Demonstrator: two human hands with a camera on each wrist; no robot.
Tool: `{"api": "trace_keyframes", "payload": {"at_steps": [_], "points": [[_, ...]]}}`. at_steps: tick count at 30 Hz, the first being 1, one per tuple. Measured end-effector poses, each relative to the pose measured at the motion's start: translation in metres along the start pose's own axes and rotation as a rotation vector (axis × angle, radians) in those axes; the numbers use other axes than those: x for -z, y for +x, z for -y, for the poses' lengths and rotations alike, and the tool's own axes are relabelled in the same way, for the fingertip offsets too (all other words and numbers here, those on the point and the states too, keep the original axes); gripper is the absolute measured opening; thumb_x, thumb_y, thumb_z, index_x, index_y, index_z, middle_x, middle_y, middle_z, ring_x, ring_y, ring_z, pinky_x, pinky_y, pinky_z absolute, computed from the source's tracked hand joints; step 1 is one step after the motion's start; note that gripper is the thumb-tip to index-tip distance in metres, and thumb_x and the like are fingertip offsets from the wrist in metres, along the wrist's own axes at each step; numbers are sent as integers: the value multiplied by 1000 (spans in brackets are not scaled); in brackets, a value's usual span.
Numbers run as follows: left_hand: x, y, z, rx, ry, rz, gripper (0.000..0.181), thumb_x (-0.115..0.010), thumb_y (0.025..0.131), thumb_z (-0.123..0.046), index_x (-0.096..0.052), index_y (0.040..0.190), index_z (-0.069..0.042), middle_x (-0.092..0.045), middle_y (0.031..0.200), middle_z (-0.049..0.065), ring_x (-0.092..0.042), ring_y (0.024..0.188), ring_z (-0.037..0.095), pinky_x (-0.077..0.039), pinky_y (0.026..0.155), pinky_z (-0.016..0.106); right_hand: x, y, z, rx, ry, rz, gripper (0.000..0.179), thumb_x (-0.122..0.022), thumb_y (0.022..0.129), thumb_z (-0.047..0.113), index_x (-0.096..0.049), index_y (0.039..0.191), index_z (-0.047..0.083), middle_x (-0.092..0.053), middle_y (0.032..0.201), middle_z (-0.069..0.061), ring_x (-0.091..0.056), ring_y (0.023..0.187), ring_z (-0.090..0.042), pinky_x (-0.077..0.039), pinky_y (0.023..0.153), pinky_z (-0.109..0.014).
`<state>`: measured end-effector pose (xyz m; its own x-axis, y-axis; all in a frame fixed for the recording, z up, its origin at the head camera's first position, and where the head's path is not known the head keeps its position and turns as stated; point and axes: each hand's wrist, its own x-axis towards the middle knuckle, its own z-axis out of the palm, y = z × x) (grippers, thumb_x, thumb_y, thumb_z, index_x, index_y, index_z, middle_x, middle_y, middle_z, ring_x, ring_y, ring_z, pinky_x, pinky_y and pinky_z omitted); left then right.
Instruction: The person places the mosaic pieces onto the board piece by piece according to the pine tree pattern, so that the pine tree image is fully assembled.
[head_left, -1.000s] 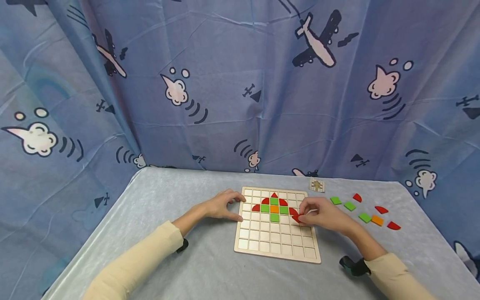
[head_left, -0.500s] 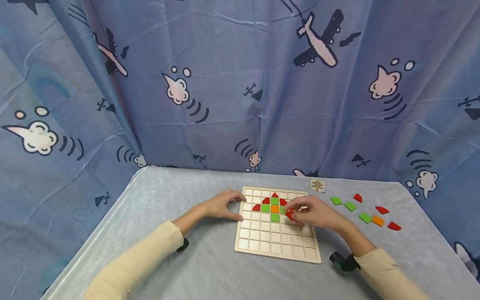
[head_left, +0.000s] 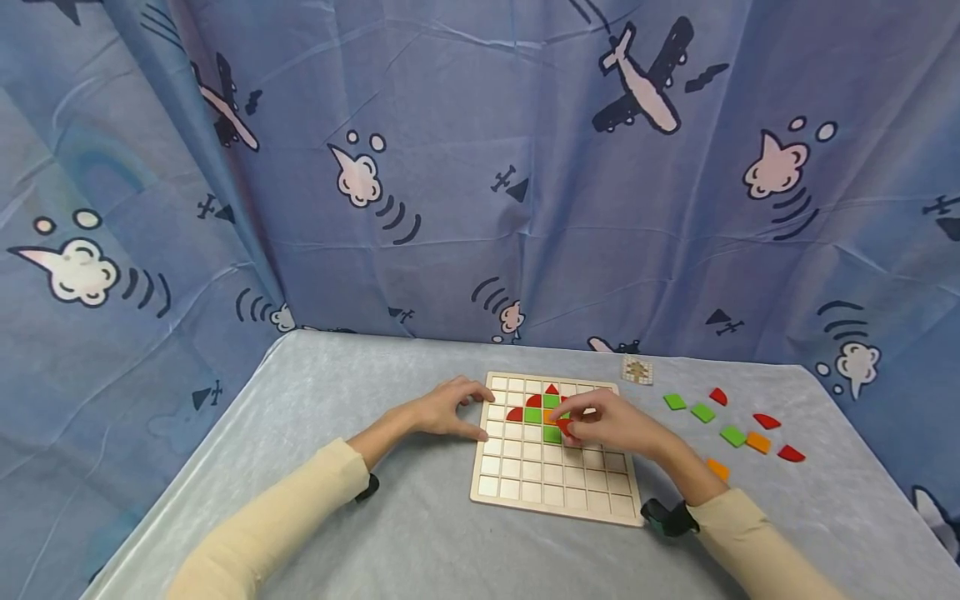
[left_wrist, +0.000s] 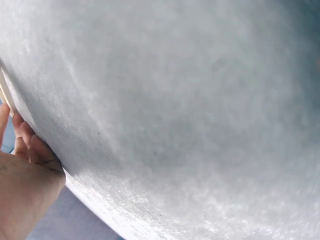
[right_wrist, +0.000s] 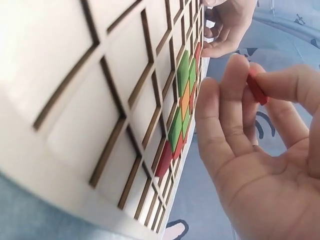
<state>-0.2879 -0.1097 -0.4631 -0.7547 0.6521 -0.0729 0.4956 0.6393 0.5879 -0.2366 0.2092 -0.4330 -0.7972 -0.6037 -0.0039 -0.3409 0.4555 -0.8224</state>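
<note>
Two hands I watched from my distant place: the left hand [head_left: 444,410] rested at the left edge of one gridded board [head_left: 510,469], thumb and forefinger spread apart, while the right hand [head_left: 618,425], over the board, pinched one red piece [right_wrist: 257,89] between thumb and fingertip. Left of this pinch I counted four green squares [head_left: 552,434] and one orange square [right_wrist: 185,101]; the set red shapes [head_left: 515,414] were partly hidden. Rightward from the right hand lay three loose green squares [head_left: 733,436], two loose orange squares [head_left: 758,442] and three loose red pieces [head_left: 791,453].
</note>
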Motion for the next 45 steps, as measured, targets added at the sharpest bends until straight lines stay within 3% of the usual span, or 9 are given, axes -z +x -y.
{"api": "trace_keyframes", "payload": {"at_steps": [6, 19, 26, 35, 45], "points": [[1, 0, -1, -4, 9, -2, 60, -81, 81, -38, -56, 132, -21, -55, 129, 5, -55, 116, 21, -45, 104, 39, -4, 6, 0, -1, 53, 24, 27, -57, 92, 1, -69, 116, 1, -68, 105, -24, -69, 78, -13, -57, 73, -25], [1, 0, -2, 4, 13, -3, 60, -81, 81, -39, -56, 132, -22, -55, 129, 4, -55, 116, 21, -45, 105, 39, -7, 12, 5, 10, -52, 5, 27, -63, 91, 5, -69, 117, 3, -68, 95, -9, -55, 79, -16, -47, 67, -22], [1, -1, -2, 0, 17, -2, 60, -81, 81, -40, -56, 133, -23, -55, 128, 3, -55, 115, 20, -45, 103, 38, -8, 14, 5, 4, -21, 18, 28, -67, 91, 9, -68, 118, 2, -68, 93, -10, -58, 75, -14, -50, 66, -24], [1, -1, -2, 2, 16, 2, 60, -81, 81, -40, -56, 133, -22, -55, 129, 3, -55, 116, 21, -46, 104, 39, -10, 24, 0, 8, 44, 18, 15, -71, 90, 11, -68, 102, 4, -70, 96, -17, -64, 77, -15, -57, 67, -29], [1, -2, -4, 17, 10, 0, 59, -80, 82, -41, -55, 133, -24, -55, 130, 3, -55, 118, 21, -46, 105, 40, -11, 34, -1, -1, 19, 21, 14, -70, 91, 12, -71, 102, 4, -69, 107, -16, -63, 86, -16, -55, 74, -25]]}}
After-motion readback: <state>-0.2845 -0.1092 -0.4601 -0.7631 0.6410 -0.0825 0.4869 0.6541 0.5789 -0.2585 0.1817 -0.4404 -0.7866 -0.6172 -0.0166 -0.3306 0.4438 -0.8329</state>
